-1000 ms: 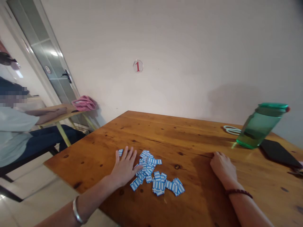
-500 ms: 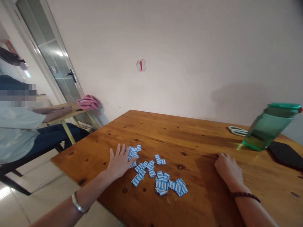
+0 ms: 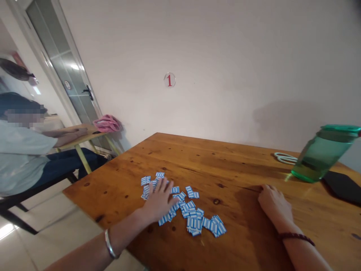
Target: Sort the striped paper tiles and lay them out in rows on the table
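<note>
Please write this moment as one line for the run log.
left hand: spread over blue-and-white slips | right hand: rests on wooden table | green bottle: on table, right of both hands

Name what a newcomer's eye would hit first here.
Probably the scatter of small blue-and-white cards on the wooden table, with the left hand spread over its left part. Next, likely the green bottle at the table's far right, beyond the right hand. Then the round sign with a red 1, alone on the pale wall above the table's far edge.
</note>
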`<state>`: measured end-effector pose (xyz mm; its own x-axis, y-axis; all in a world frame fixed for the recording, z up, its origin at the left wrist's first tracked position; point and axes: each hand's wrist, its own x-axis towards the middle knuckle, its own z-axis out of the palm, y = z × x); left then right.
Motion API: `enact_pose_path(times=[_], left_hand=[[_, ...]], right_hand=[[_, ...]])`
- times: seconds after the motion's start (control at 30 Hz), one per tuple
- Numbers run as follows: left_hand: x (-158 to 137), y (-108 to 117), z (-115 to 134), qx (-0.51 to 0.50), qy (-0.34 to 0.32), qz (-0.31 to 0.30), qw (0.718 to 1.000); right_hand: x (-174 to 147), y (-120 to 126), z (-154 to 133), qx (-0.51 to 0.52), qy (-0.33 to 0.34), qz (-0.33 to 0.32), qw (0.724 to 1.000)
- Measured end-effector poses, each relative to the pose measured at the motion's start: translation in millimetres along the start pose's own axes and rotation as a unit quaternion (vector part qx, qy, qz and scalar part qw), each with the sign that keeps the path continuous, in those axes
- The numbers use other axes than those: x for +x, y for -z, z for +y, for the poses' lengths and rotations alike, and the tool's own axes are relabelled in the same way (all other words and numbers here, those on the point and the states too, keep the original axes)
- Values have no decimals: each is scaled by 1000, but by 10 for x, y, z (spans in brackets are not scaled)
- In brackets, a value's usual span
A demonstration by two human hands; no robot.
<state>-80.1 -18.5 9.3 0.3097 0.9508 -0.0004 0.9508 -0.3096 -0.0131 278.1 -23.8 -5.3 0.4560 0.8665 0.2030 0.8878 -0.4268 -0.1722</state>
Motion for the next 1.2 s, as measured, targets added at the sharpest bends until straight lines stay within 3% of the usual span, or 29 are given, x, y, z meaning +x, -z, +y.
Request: enact_pose_path(times=[0.07, 0.13, 0.2, 0.3, 0.37, 0.47, 0.63, 0.77, 0.83, 0.93, 1.1, 1.2], left_hand=[[-50, 19, 220, -30, -134, -31, 990], [-72, 40, 354, -51, -220, -48, 973], [-50, 53, 354, -49, -210, -46, 975], [38, 44, 205, -8, -51, 5, 999], [94, 26, 154, 14, 2, 47, 999], [118, -12, 318, -14, -60, 46, 997], [-18, -71, 960, -101, -228, -12, 968], [-119, -94, 1199, -126, -281, -5, 952], [-111, -101, 1124, -115, -264, 5, 958], [-28, -89, 775, -71, -196, 32, 978], [110, -41, 24, 3, 14, 27, 1000], [36, -47, -97, 4, 74, 19, 997]], right_hand=[[3, -12, 9, 0, 5, 5, 1000], [2, -20, 15, 0, 9, 11, 1000], [-2, -20, 13, -4, 10, 14, 1000], [-12, -10, -3, -9, 9, 10, 1000], [-18, 1, -16, -10, 6, 7, 1000], [-26, 17, -28, -8, 2, 5, 1000], [-30, 25, -23, -13, 3, 3, 1000], [-22, 21, -10, -20, 6, 1, 1000], [-20, 19, -8, -21, 7, -1, 1000], [-24, 16, -10, -20, 7, 0, 1000], [-40, 31, -31, -11, 1, 2, 1000], [-46, 46, -43, -9, -1, 2, 1000]])
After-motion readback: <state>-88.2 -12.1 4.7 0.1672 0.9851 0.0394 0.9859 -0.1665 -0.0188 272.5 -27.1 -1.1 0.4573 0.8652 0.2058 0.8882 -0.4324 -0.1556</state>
